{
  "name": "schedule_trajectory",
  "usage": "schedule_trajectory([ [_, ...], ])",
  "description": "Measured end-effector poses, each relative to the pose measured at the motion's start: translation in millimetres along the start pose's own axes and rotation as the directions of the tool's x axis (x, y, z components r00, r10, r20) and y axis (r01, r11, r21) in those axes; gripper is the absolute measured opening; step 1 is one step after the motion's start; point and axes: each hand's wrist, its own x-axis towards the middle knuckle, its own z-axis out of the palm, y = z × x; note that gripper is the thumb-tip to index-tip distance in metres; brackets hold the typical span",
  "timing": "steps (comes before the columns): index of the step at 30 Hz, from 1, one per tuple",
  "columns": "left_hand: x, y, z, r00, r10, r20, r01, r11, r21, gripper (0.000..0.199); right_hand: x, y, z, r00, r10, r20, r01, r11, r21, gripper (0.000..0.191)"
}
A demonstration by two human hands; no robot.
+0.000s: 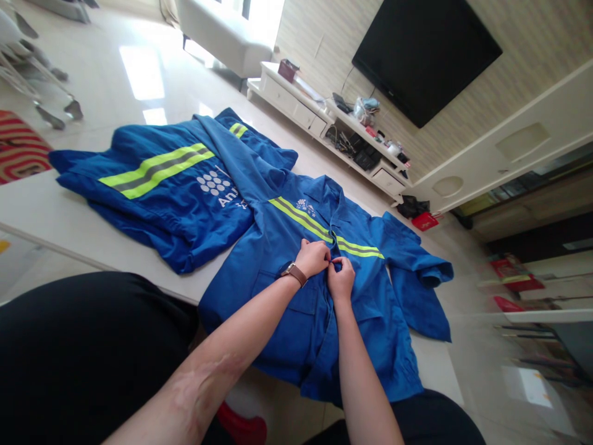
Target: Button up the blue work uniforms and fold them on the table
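Observation:
A blue work jacket with yellow-and-grey reflective bands lies front side up before me, its collar pointing away. My left hand, with a brown-strapped watch on the wrist, pinches the jacket's front opening just below the chest band. Right beside it, my right hand pinches the same front edge, and the fingertips of both hands nearly meet. Whatever small part sits between the fingers is hidden. To the left lies a second blue garment with a wide reflective band and white lettering, partly under the jacket's sleeve.
Both garments rest on a white table. Beyond stand a low white TV cabinet with assorted items, a wall-mounted television and a pale sofa. A red patterned item is at the far left. My knees flank the table's near edge.

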Motion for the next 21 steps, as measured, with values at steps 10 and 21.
schedule_trajectory([
  [10,-0.1,-0.1,-0.7,1.0,-0.011,0.005,0.011,1.0,-0.002,0.012,-2.7,-12.3,-4.7,0.992,0.123,0.023,-0.116,0.971,-0.207,0.014],
  [21,2.2,3.7,-5.9,0.996,-0.081,0.045,0.081,0.997,-0.003,0.013,-8.7,-23.3,-10.8,0.993,0.086,0.087,-0.049,0.931,-0.361,0.017],
])
